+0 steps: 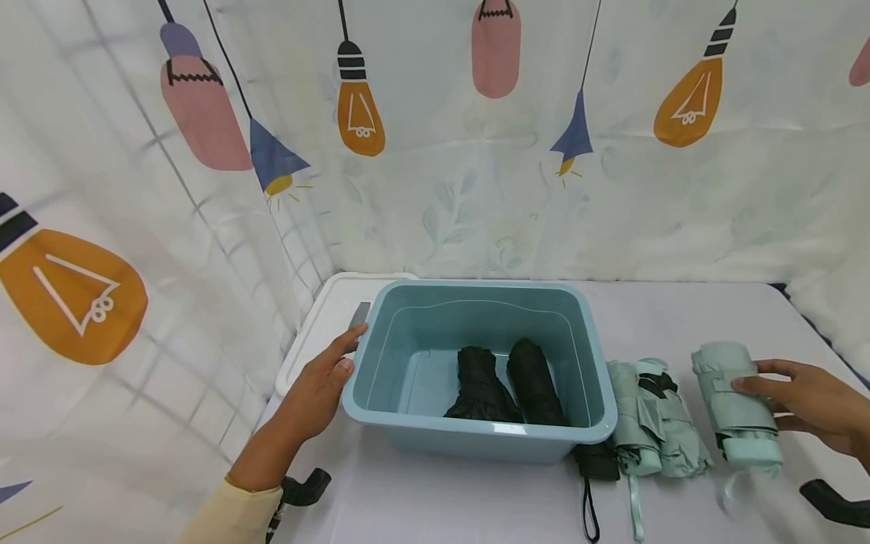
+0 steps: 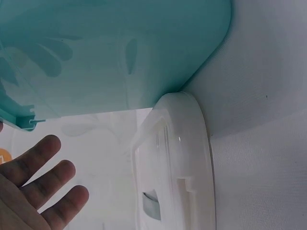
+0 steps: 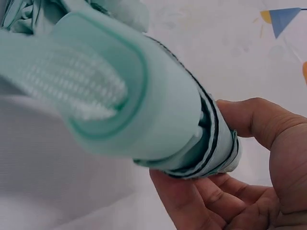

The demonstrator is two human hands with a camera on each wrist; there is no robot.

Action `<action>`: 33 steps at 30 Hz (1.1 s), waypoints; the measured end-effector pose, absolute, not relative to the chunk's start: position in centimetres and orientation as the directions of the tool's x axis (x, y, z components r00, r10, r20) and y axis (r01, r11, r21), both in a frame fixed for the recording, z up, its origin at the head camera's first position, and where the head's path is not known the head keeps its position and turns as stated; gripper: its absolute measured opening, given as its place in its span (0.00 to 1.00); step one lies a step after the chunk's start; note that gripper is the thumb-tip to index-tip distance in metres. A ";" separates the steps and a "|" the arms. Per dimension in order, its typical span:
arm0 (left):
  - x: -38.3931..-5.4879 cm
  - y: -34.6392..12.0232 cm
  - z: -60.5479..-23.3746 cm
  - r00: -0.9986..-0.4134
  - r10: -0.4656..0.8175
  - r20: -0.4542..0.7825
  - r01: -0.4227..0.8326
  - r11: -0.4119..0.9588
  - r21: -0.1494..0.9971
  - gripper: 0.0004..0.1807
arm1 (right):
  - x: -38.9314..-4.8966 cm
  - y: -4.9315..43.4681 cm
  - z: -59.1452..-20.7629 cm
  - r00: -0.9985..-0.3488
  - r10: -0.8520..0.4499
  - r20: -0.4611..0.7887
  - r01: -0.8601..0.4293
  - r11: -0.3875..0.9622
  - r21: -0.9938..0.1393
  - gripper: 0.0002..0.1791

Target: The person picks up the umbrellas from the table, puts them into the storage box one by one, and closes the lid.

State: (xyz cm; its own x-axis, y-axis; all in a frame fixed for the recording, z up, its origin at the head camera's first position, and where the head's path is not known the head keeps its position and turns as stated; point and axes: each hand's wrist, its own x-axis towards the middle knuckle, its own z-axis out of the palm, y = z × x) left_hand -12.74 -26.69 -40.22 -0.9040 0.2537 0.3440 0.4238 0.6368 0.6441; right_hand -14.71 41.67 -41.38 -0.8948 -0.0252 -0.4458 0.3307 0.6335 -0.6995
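Note:
A folded mint-green umbrella [image 1: 737, 404] is held by my right hand [image 1: 816, 404], thumb on one side and fingers on the other. In the right wrist view the umbrella's handle end [image 3: 158, 91] and a blurred strap face the camera. My left hand [image 1: 319, 385] touches the left rim of the blue plastic bin [image 1: 476, 431]. In the left wrist view the left hand's fingers [image 2: 48, 177] look extended beside the bin wall. Two black folded umbrellas, one at the left [image 1: 479, 389] and one at the right [image 1: 537, 381], lie inside the bin.
Right of the bin lie two more mint-green umbrellas, one [image 1: 635, 415] beside the other [image 1: 676, 431]. A black umbrella end [image 1: 598, 461] with a wrist loop pokes out under the bin's right corner. A white lid [image 1: 319, 332] sits behind the bin's left side. Patterned curtains enclose the white table.

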 end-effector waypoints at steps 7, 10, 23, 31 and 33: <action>-12.7 -26.6 -40.2 -0.902 0.255 0.348 0.427 0.639 0.640 0.27 | -15.0 41.3 -40.3 -0.902 -0.036 -0.430 0.320 0.613 -0.723 0.53; -12.8 -26.6 -40.2 -0.902 0.254 0.350 0.428 0.640 0.638 0.27 | -15.1 41.0 -39.7 -0.903 -0.047 -0.426 0.315 0.601 -0.734 0.51; -12.7 -26.7 -40.2 -0.903 0.254 0.347 0.425 0.651 0.629 0.27 | -15.5 40.2 -38.1 -0.938 -0.094 -0.332 0.232 0.541 -0.809 0.46; -12.8 -26.7 -40.2 -0.902 0.254 0.348 0.426 0.655 0.624 0.27 | -15.9 39.6 -36.9 -0.943 -0.125 -0.309 0.211 0.496 -0.843 0.46; -12.7 -26.7 -40.1 -0.902 0.254 0.349 0.427 0.654 0.625 0.27 | -16.1 39.4 -36.6 -0.945 -0.130 -0.299 0.202 0.487 -0.850 0.46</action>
